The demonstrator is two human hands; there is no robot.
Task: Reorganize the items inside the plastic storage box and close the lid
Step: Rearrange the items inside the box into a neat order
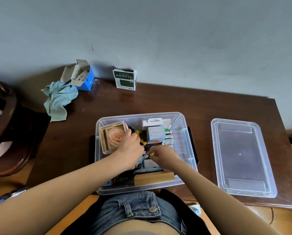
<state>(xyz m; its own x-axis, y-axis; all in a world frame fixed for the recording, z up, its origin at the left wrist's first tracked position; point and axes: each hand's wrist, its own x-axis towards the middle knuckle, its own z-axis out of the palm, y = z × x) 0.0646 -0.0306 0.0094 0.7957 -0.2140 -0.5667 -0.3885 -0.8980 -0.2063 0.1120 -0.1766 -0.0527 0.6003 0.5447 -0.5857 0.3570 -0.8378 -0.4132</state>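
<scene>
A clear plastic storage box (187,146) stands open near the table's front edge, packed with small items. At its left sits a clear cube holding a peach rose (113,137). My left hand (130,150) rests inside the box against that cube, fingers curled next to a yellow and black object (142,139). My right hand (163,157) is in the middle of the box, pinching a small yellow item (152,153). White cartons (156,133) stand at the back, and a wooden block (153,178) lies at the front. The clear lid (241,158) lies flat to the right of the box.
A blue open carton (83,77) and a light blue cloth (59,99) lie at the table's far left by the wall. A green and white carton (125,79) stands at the back. A dark wooden chair (4,126) is at the left.
</scene>
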